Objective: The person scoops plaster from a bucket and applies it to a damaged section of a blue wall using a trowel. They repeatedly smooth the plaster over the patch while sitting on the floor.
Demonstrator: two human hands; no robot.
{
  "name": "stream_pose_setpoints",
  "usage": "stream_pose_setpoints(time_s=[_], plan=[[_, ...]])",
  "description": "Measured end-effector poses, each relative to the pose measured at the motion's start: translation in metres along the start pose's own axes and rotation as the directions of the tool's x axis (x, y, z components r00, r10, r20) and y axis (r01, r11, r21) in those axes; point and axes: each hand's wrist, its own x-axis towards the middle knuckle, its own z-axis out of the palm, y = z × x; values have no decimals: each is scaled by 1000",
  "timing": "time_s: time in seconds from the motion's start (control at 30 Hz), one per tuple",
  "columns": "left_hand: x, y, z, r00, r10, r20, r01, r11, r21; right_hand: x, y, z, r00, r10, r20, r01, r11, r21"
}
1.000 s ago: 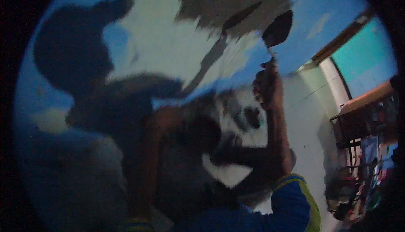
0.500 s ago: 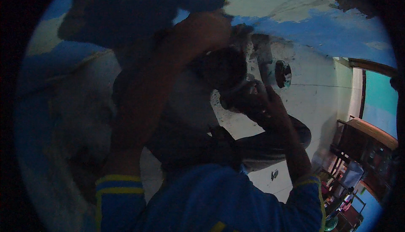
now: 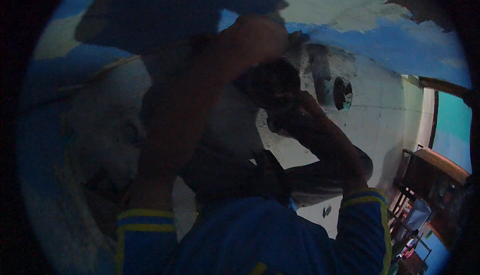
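In dim light my left hand is raised near the lower part of a blue-and-pale, patchy painted wall; its fingers are lost in shadow. Just below it is a dark round thing, perhaps a container, its contents too dark to tell. My right hand is bent at that round thing's lower right side, fingers curled; what it grips is hidden. A dark oval thing with ragged pale marks lies on the pale floor to the right.
My folded leg lies on the floor below my hands. At the far right stand dark wooden furniture with mixed items, and a turquoise panel in a frame. The left side is in deep shadow.
A second ago my right hand held a dark-bladed tool up at the wall; it has come down beside the round thing. My left arm reaches higher in view, and the view has tilted.
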Motion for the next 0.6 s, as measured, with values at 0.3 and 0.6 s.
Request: stream_pose_setpoints(time_s=[0.3, 0.6], plan=[[2, -5, -5, 1000, -8, -11, 8, 1000, 5, -29, 6, 41, 964, -256, -71, 262, 961, 87], [1, -11, -6, 1000, -20, -22, 20, 1000, 14, -61, 3, 30, 889, -447, -101, 411, 875, -257]])
